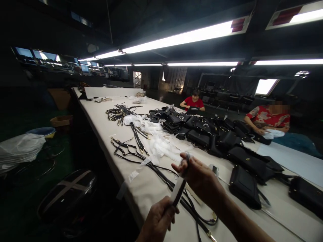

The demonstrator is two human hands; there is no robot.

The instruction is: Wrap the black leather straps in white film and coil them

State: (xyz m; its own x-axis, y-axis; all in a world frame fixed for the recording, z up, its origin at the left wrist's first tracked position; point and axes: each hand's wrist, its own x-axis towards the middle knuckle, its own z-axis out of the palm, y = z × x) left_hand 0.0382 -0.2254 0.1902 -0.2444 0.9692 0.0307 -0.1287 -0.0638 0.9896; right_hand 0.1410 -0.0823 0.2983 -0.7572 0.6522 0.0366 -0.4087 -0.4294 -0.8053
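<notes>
My left hand (161, 214) is closed around the lower end of a black strap (182, 192), which has a white strip along one side. The strap slants up to my right hand (199, 172), whose fingers are bent round its upper end. A pale, see-through wrapping (187, 156) shows between those fingers. Beneath my hands, several long black straps (161, 173) with gold-coloured clasps lie along the table. White wrapping sheets (161, 144) are heaped just beyond them.
Black bags (202, 132) are piled along the table's right side, and one bag (244, 187) lies near my right forearm. More straps (119, 113) form a bundle farther back. Two people in red tops (193, 101) sit across the table (101, 124). A wrapped black bundle (67, 195) stands at left.
</notes>
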